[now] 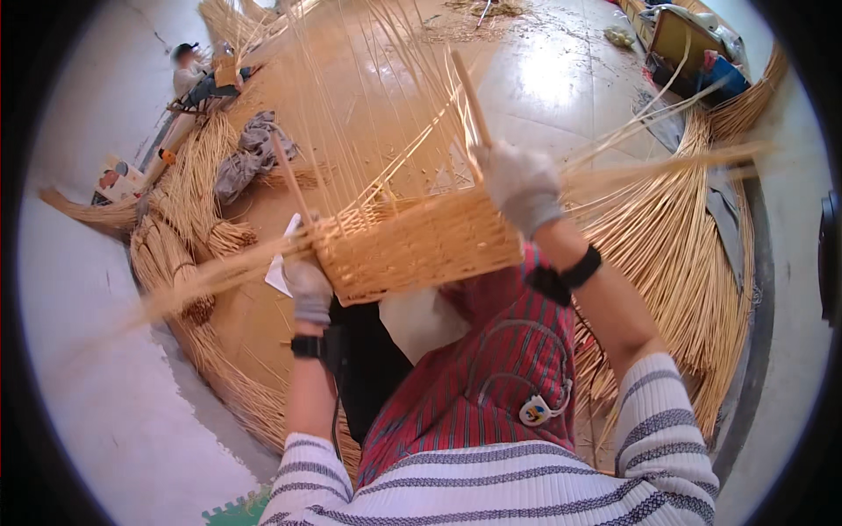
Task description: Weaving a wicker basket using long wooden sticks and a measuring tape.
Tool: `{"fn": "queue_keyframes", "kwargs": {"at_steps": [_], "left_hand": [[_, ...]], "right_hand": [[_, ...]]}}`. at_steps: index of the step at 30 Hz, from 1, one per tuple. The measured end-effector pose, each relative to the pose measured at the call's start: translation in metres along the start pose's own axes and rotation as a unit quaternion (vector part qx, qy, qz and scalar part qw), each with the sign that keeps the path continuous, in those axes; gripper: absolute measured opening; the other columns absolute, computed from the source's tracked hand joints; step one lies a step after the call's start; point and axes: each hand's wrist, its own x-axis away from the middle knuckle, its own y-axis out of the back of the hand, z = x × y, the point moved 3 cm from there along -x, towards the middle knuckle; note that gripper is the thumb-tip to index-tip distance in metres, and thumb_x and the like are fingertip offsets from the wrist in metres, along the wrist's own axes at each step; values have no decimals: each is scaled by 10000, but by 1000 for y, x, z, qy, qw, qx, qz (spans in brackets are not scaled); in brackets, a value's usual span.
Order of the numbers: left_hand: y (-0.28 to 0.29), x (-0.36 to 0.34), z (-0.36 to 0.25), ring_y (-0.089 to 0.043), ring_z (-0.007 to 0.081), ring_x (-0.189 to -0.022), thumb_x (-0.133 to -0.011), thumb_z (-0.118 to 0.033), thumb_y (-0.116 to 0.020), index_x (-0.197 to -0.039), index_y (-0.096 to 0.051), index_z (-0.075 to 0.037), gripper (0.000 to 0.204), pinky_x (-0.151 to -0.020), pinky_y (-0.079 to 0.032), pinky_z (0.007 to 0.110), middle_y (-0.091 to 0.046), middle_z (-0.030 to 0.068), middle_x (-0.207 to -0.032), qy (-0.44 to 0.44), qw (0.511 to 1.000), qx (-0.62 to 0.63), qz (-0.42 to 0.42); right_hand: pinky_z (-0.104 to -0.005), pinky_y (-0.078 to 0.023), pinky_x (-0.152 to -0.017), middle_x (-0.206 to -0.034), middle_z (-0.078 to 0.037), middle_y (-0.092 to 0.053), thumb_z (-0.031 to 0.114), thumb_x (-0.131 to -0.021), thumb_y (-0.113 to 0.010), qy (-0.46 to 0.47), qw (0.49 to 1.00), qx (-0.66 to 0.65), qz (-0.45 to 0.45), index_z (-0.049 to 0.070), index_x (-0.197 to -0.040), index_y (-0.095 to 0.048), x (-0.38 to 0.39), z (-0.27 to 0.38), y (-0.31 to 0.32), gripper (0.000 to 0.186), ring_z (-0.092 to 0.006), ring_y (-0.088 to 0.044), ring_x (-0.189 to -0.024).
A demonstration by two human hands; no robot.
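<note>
Above my lap, the half-woven basket [417,245] sits tilted on its side, its long unwoven stakes [368,96] fanning up and away from me. My left hand [309,289], gloved, is closed on the basket's left corner, where a blurred bunch of reeds [202,280] sweeps out to the left of it. My right hand [519,186], gloved too, is clamped on a single stick [471,98] at the basket's right upper edge, with another reed bundle [667,162] streaming right from there. Risk as I judge it: pull that stick too hard and a stake could kink or snap; if my left grip slackens, the basket could twist and loosen the woven rows. More reed heaps [693,289] lie on the floor right of the basket.
</note>
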Motion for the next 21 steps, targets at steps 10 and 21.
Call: {"fn": "queue_keyframes", "kwargs": {"at_steps": [10, 21], "left_hand": [[-76, -70, 83, -659, 202, -751, -1076, -488, -553, -1049, -664, -45, 457, -684, -600, 336, -666, 69, -822, 156, 971, 171, 53], [-72, -49, 91, -745, 228, -842, -1082, -515, -477, -1139, -687, -41, 521, -800, -658, 487, -744, 87, -872, 170, 959, 225, 36]], "right_hand": [[-503, -573, -834, -1040, -175, -773, 645, -1068, -359, -28, 992, 12, 126, 89, -1181, -728, -78, -91, -69, 677, -401, -739, -945], [-511, -542, -943, -1090, -190, -762, 570, -1073, -428, -37, 997, -35, 60, 145, -1354, -669, -56, -108, -83, 564, -414, -710, -1054]]}}
